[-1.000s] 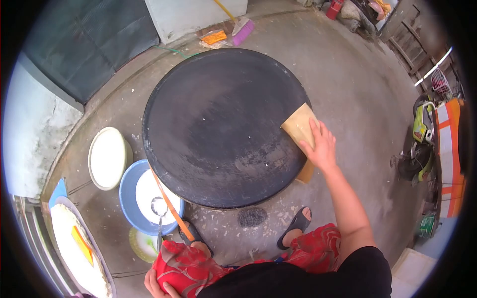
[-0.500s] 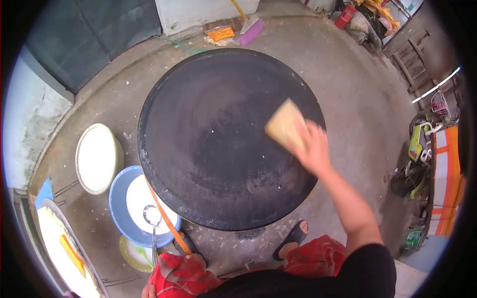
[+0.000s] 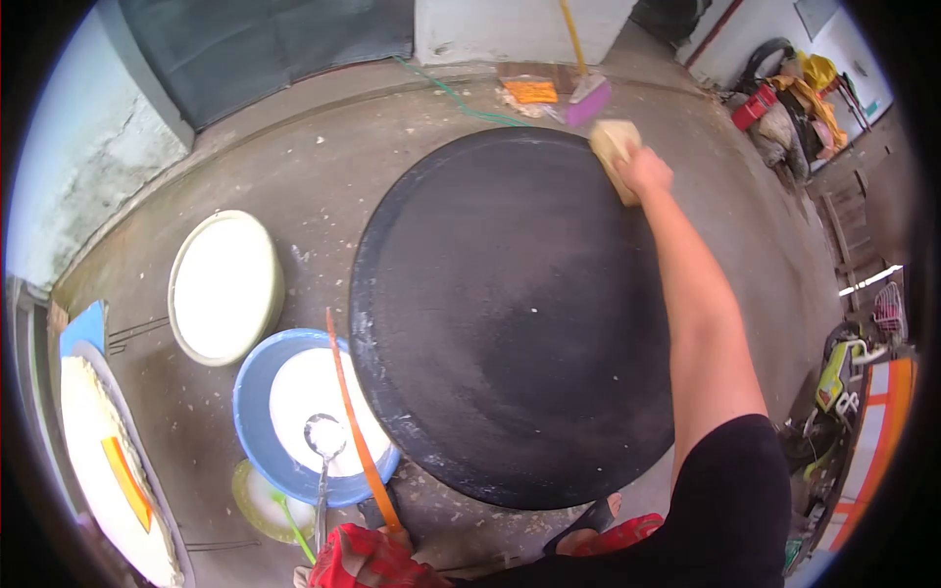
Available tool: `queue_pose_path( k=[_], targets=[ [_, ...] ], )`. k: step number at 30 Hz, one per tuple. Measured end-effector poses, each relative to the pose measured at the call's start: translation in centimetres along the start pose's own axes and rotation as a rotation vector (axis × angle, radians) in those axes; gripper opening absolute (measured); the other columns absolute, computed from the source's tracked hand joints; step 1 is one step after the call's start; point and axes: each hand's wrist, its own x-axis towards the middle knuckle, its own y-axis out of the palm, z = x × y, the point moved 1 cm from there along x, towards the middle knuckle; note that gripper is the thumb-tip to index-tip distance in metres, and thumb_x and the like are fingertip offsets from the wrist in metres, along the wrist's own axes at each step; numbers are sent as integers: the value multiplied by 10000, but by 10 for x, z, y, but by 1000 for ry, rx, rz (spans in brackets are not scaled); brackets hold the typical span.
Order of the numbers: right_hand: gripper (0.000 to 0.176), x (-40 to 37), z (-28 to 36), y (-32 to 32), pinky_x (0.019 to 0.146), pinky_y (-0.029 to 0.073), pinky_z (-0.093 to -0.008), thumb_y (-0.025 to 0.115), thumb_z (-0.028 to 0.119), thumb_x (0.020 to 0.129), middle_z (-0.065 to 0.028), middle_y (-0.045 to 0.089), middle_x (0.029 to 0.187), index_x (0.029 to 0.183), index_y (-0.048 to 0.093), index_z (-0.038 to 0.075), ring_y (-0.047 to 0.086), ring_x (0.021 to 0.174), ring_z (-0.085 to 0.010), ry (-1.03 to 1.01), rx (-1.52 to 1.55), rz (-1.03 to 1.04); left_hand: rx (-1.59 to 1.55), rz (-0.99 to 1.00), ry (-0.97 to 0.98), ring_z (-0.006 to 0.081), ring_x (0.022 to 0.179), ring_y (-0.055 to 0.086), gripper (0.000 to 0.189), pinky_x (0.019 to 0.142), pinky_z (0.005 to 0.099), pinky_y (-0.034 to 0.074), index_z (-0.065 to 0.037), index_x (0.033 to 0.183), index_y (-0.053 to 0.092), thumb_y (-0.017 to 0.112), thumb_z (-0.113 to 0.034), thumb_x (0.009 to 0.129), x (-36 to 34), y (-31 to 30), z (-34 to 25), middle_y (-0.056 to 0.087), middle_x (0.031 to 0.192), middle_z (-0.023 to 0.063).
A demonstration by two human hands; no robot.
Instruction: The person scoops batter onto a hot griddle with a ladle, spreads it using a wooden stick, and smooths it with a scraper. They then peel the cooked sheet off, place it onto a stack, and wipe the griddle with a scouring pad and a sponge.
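Observation:
My right hand grips a tan, block-shaped pad at the far right rim of a large round black griddle. Its fingers wrap the pad's near side. At the bottom edge, a sliver of what looks like my left hand shows beside the red patterned trousers; its fingers cannot be made out. Left of the griddle, a blue basin holds white batter with a metal ladle in it. A long orange-brown wooden strip lies across the basin.
A cream tub of white batter stands behind the basin. A green-rimmed bowl is below it. At left is a tray with a pale layered pile and an orange strip. A purple broom stands beyond the griddle; a green vehicle is at right.
My right hand has carried the pad away from me, from the griddle's right side to its far right rim. The view has shifted, so the griddle appears further right and lower.

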Motion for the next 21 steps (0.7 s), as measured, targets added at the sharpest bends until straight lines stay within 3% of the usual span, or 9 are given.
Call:
queue_pose_path(
  k=[6,11,14,16,17,19,21],
  targets=[
    [317,-57,174,-24,786,453,-396,550,337,757,-71,618,1011,1044,599,213,588,962,-257,-397,75,-100,-8,-9,-52,373,1025,508,408,894,436,398,31,1123,527,518,-210,793,-15,-9,-6,518,1118,218],
    [382,-209,223,-51,741,397,-384,545,201,713,-57,587,937,1090,584,250,555,879,-249,-960,228,-144,-24,-5,-33,376,1050,483,406,922,438,367,17,1139,523,508,-179,784,-36,-13,-11,511,1132,217],
    [368,-321,178,-51,771,356,-374,515,140,732,-64,558,878,1090,584,193,475,833,-237,-1260,514,-283,-74,7,0,375,1047,476,425,926,438,359,16,1157,512,512,-178,778,-45,-15,-8,506,1140,213],
    [409,-386,117,-62,869,341,-414,539,114,715,-88,545,1014,1121,569,148,481,949,-261,-1290,738,-151,-101,-1,-3,373,1050,473,424,924,437,360,17,1157,511,510,-178,779,-48,-18,-7,506,1140,212],
    [493,-411,83,-60,897,341,-414,595,125,656,-83,540,1063,1146,560,169,482,1008,-259,-1278,764,-90,-134,-10,4,371,1053,470,424,921,435,362,18,1157,510,509,-178,781,-49,-19,-5,505,1140,210],
    [549,-443,9,-63,854,384,-411,620,124,603,-46,548,1037,1139,578,235,511,977,-246,-1185,715,44,-146,-15,11,371,1051,471,422,920,434,363,19,1157,508,509,-173,781,-51,-23,0,504,1139,211],
    [504,-451,-63,-57,772,417,-405,617,130,549,-50,571,961,1050,618,178,547,892,-255,-1042,603,-96,-163,-1,20,371,1049,471,421,918,432,364,21,1157,507,509,-168,781,-52,-23,4,503,1137,213]
  ],
)
